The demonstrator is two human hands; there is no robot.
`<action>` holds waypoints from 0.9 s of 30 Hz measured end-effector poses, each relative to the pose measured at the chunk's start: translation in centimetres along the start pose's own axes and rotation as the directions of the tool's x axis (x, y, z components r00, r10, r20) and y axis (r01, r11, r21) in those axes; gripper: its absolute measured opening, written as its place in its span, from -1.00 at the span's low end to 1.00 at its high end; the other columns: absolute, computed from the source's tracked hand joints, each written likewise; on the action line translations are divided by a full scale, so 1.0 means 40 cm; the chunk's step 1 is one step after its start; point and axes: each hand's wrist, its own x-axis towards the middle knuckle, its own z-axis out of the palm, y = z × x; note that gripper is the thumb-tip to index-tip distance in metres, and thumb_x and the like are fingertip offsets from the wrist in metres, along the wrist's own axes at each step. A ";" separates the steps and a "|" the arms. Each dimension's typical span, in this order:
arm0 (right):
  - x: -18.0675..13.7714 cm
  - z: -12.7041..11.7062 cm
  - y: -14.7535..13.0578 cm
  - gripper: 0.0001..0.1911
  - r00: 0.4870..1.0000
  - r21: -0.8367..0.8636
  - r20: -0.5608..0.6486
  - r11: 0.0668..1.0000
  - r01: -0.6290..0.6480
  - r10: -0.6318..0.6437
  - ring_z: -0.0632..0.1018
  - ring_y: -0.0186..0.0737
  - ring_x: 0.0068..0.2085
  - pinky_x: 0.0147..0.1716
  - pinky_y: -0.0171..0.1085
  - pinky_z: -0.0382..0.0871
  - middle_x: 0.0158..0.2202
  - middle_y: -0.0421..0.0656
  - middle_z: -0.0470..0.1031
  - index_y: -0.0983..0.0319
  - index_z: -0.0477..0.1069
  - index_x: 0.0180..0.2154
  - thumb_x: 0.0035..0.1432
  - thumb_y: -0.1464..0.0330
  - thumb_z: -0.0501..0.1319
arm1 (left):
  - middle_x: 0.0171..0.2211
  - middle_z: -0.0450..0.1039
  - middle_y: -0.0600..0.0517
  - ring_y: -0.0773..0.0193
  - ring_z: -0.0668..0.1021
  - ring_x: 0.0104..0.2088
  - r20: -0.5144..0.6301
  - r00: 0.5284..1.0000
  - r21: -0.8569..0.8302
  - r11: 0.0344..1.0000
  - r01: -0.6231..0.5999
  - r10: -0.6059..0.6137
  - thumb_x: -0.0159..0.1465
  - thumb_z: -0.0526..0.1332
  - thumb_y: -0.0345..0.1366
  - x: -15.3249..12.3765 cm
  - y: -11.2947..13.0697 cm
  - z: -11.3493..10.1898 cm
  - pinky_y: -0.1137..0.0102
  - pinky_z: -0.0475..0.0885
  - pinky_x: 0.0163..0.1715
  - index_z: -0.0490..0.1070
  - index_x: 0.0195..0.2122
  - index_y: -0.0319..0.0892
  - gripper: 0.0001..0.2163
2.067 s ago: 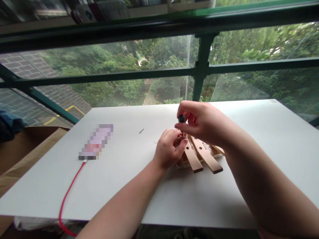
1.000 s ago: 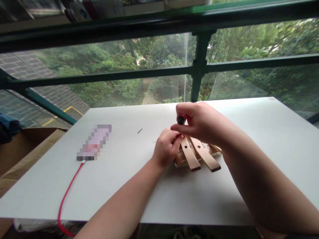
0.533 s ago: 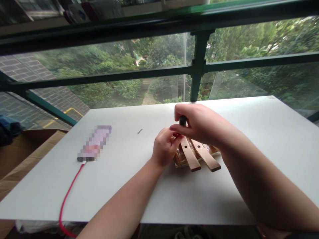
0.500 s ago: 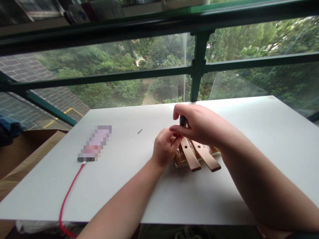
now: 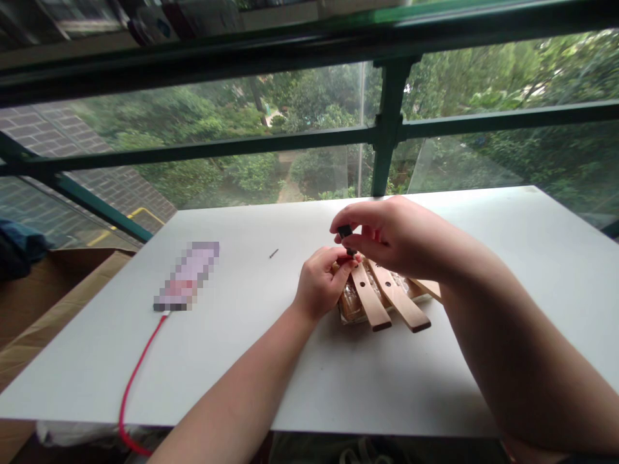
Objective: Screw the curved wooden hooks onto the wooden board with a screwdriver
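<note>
My right hand (image 5: 380,233) grips a short black-handled screwdriver (image 5: 345,232) between thumb and fingers, its lower end pointing down. Just below it, my left hand (image 5: 323,277) is closed in a pinch around the tool's lower end, at the far end of a wooden slat (image 5: 372,303). What its fingertips hold is too small to make out. A second wooden slat (image 5: 405,308) lies beside the first, each with a dark round hole. Both rest across a brown block in clear plastic wrap (image 5: 349,306). Part of another slat (image 5: 429,289) shows beneath my right forearm.
A small screw-like metal piece (image 5: 274,253) lies on the white table (image 5: 232,361). To the left is a pixelated phone (image 5: 188,277) with a red cable (image 5: 129,386) running over the near edge. A cardboard box (image 5: 72,303) stands left of the table, and a green-framed railing (image 5: 387,129) rises behind.
My right hand has shifted slightly and its fingers have turned, leaving the black handle tilted more to the left. My left hand stays pinched at the same place.
</note>
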 end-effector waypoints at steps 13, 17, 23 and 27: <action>0.008 0.022 0.003 -0.90 0.992 0.055 -0.114 0.997 -0.047 0.053 0.42 -0.40 -0.45 -0.43 -0.37 0.17 -0.49 -0.28 0.47 0.19 0.45 -0.37 0.06 0.31 0.30 | -0.35 0.50 0.04 0.30 0.51 -0.34 -0.020 0.999 0.041 0.999 -0.035 0.036 0.29 0.21 -0.33 -0.004 -0.004 0.006 0.40 0.43 -0.29 0.52 -0.26 -0.11 -0.91; 0.009 0.027 0.006 -0.90 0.992 0.075 -0.110 0.996 -0.044 0.052 0.41 -0.41 -0.45 -0.44 -0.38 0.16 -0.48 -0.28 0.46 0.19 0.43 -0.36 0.07 0.31 0.29 | -0.34 0.49 0.02 0.29 0.50 -0.32 -0.028 0.998 0.061 0.997 -0.053 0.054 0.30 0.20 -0.31 -0.010 -0.007 0.004 0.39 0.42 -0.28 0.49 -0.26 -0.14 -0.91; 0.009 0.032 0.008 -0.87 0.993 0.051 -0.115 0.998 -0.035 0.041 0.38 -0.43 -0.47 -0.46 -0.39 0.13 -0.44 -0.29 0.46 0.19 0.38 -0.35 0.09 0.28 0.28 | -0.38 0.46 0.04 0.30 0.49 -0.32 -0.061 0.994 0.054 0.994 -0.091 0.094 0.26 0.25 -0.28 -0.006 -0.011 0.007 0.40 0.40 -0.29 0.45 -0.32 -0.17 -0.92; 0.004 0.026 0.007 -0.83 0.995 -0.036 -0.097 0.999 0.023 -0.026 0.39 -0.40 -0.45 -0.44 -0.36 0.15 -0.36 -0.23 0.50 0.21 0.39 -0.24 0.12 0.29 0.23 | -0.43 0.44 0.06 0.31 0.48 -0.35 -0.070 0.992 0.042 0.994 -0.104 0.106 0.25 0.24 -0.34 0.003 -0.008 0.008 0.41 0.39 -0.32 0.43 -0.40 -0.18 -0.91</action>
